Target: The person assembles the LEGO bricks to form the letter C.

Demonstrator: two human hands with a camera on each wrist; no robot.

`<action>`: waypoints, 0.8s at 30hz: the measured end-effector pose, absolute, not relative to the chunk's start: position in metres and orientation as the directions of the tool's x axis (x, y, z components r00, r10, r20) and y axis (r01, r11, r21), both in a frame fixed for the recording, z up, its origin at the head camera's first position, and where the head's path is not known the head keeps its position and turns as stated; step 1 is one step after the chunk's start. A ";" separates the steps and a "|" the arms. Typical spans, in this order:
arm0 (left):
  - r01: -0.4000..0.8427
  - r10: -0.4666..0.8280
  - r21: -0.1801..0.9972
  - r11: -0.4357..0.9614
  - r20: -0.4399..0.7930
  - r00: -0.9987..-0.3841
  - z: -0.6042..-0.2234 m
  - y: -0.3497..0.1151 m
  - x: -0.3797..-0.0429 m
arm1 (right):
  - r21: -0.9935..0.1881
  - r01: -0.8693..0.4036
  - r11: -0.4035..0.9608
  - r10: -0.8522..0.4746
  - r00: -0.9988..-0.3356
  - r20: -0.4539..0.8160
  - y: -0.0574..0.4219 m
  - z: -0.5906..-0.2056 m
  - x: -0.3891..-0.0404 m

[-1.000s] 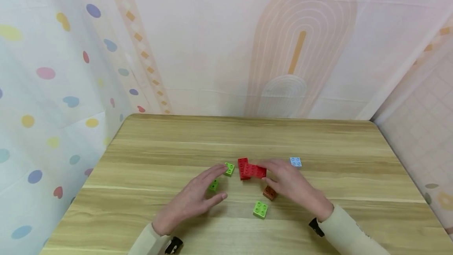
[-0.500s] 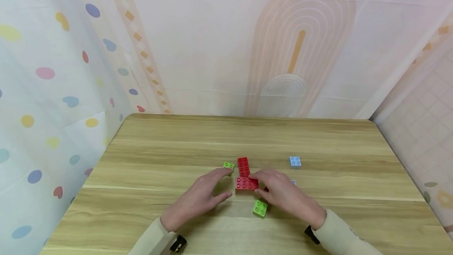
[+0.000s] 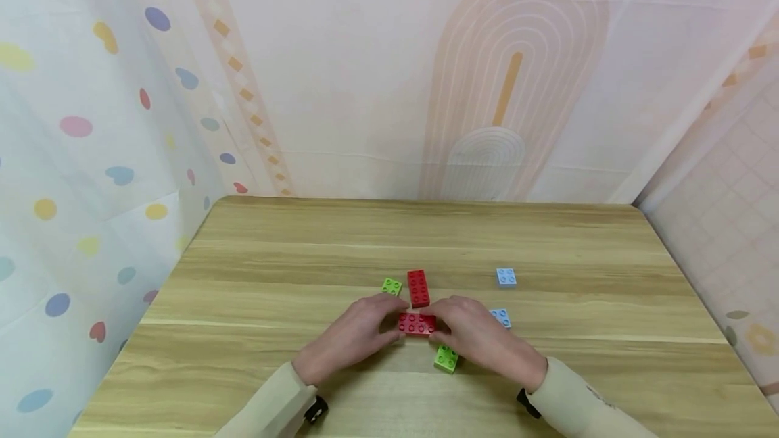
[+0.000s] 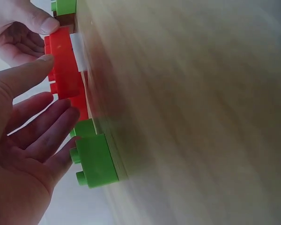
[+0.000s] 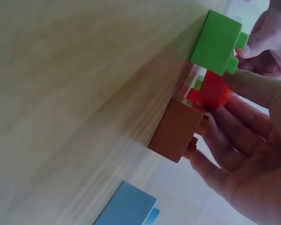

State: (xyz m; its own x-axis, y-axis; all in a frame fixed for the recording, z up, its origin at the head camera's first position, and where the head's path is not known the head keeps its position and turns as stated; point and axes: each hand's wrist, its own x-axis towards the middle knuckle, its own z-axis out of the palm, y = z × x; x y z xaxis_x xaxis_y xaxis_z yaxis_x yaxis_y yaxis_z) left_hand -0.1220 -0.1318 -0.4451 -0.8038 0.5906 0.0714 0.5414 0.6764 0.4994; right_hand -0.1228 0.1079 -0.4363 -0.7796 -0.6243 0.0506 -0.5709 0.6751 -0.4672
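Observation:
A red eight-stud building block is held level, close over the wooden table, between both hands. My right hand pinches its right end between thumb and fingers. The left hand has thumb and fingertips around the left end, with the thumb against its side in the left wrist view. Just beyond lies a second red block. One green block sits by my left fingers, and another green block is below that palm. A brown block stands under my right hand, hidden in the head view.
A green block stands just in front of the right thumb. Two light blue blocks lie to the right: the far blue block and the nearer blue block, partly behind the right hand. A patterned curtain hangs behind the table.
My right hand has brought the red block left and nearer to me, off the other red block. The left hand has moved right to meet its left end.

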 end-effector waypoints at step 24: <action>0.577 0.625 0.417 0.702 0.027 -0.781 -0.447 -0.125 -0.128 | -0.467 -0.614 0.637 -0.701 -0.713 -0.020 0.162 -0.425 -0.129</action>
State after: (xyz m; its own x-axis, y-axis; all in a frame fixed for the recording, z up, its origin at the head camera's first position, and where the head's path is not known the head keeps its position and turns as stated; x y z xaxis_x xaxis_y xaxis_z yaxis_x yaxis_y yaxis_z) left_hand -0.1280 -0.1249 -0.4467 -0.7805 0.6245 0.0271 0.5766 0.7025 0.4172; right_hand -0.1286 0.1622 -0.4247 -0.7126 -0.7013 -0.0195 -0.6139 0.6368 -0.4665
